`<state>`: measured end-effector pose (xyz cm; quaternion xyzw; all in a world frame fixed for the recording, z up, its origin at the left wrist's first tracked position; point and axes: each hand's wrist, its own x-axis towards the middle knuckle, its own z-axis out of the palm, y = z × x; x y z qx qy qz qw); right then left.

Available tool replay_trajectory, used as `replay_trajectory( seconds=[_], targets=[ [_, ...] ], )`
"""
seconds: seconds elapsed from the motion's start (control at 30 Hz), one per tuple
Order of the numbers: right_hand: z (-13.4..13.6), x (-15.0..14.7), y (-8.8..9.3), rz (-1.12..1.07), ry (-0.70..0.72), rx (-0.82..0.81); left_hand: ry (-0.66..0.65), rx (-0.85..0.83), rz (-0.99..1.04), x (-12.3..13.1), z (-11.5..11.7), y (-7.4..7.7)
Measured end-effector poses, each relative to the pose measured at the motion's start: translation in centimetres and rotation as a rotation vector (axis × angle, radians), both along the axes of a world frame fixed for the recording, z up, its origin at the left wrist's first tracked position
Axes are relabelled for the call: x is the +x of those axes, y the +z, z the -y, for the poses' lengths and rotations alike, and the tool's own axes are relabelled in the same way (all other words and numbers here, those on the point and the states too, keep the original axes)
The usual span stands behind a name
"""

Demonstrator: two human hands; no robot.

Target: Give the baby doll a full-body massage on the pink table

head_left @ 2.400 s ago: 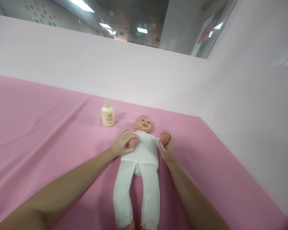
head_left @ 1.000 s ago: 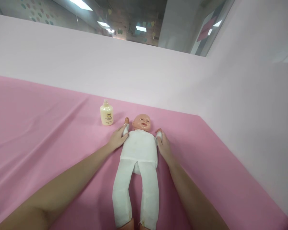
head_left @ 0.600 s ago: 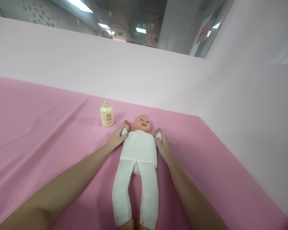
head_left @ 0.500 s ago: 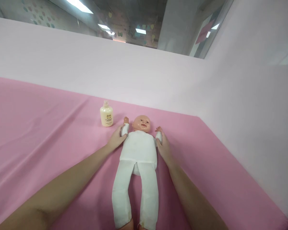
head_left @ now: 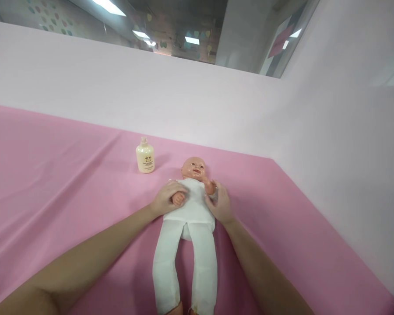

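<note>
A baby doll [head_left: 190, 210] with a white cloth body lies on its back, head away from me and legs toward me. My left hand [head_left: 167, 197] is closed around the doll's arm on the left side; the doll's small fist [head_left: 178, 199] shows below my fingers, over its chest. On the other side, my right hand [head_left: 220, 203] grips the opposite arm near its wrist, and that doll hand [head_left: 209, 187] is raised by the chin. Most of both doll arms is hidden by my hands.
A cream-coloured bottle [head_left: 145, 157] with a printed label stands left of the doll's head. Pink sheeting [head_left: 85, 175] with creases covers the surface. White padded walls [head_left: 134, 83] rise behind and to the right, with a window [head_left: 170, 26] above.
Both doll arms have come in from beside its head toward the chest, moved by my hands. The left one now lies bent downward on the chest. The bottle stays put.
</note>
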<state>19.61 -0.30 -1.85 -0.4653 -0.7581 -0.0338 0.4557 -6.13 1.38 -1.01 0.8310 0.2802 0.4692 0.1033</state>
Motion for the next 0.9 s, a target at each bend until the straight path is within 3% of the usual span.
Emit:
replay_trajectory(
  seconds=[0.33, 0.5, 0.67, 0.9],
  targets=[
    [1.4, -0.7, 1.0, 0.139, 0.190, 0.122, -0.058, 0.102, -0.075, 0.3, 0.6, 0.2],
    [1.2, -0.6, 0.7, 0.139, 0.106, 0.056, -0.036, 0.032, -0.033, -0.1, 0.2, -0.2],
    [0.3, -0.4, 0.0, 0.107, -0.013, 0.057, 0.093, -0.111, 0.031, -0.3, -0.6, -1.0],
    [-0.7, -0.1, 0.0, 0.121, -0.047, -0.151, 0.246, -0.194, 0.006, -1.1, -3.1, -2.4]
  ],
)
